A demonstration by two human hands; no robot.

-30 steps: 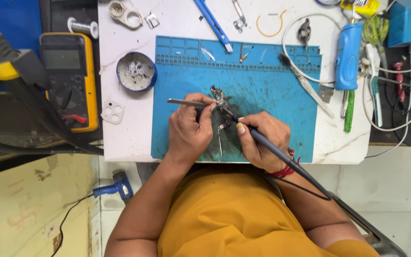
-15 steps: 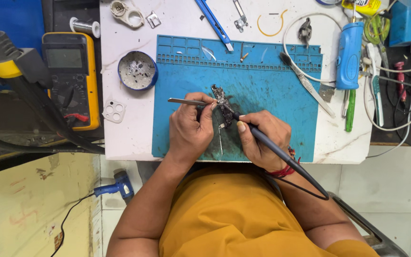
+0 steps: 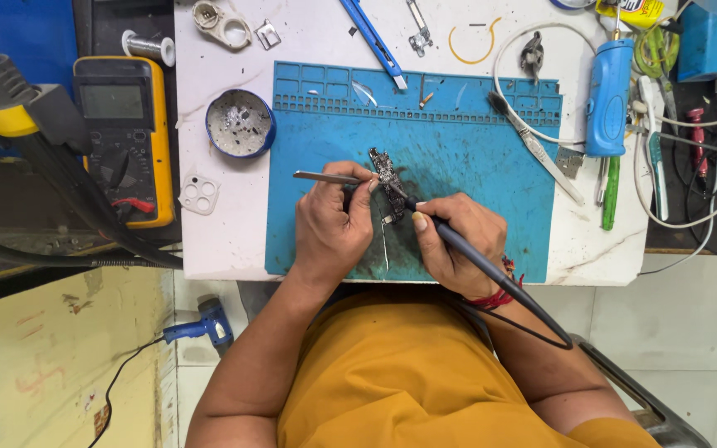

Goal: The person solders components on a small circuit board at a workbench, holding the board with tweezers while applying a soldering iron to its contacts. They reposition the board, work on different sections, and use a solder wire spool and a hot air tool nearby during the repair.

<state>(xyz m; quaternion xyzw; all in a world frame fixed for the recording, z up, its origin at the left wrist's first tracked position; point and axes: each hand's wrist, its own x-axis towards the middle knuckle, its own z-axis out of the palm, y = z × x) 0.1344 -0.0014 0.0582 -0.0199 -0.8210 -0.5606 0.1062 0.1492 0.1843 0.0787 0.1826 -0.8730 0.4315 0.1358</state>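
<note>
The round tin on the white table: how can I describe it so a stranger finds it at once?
Start at the blue mat in the middle of the white table. Just off its upper left corner, between the mat and the yellow meter, sits the round tin. It alone is round and open, with a blue rim and grey, speckled contents.

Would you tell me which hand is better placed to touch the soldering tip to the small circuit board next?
The right hand, I'd judge: it grips the soldering iron like a pen, its tip right at the small circuit board. The left hand is taken up holding tweezers against the board.
</note>
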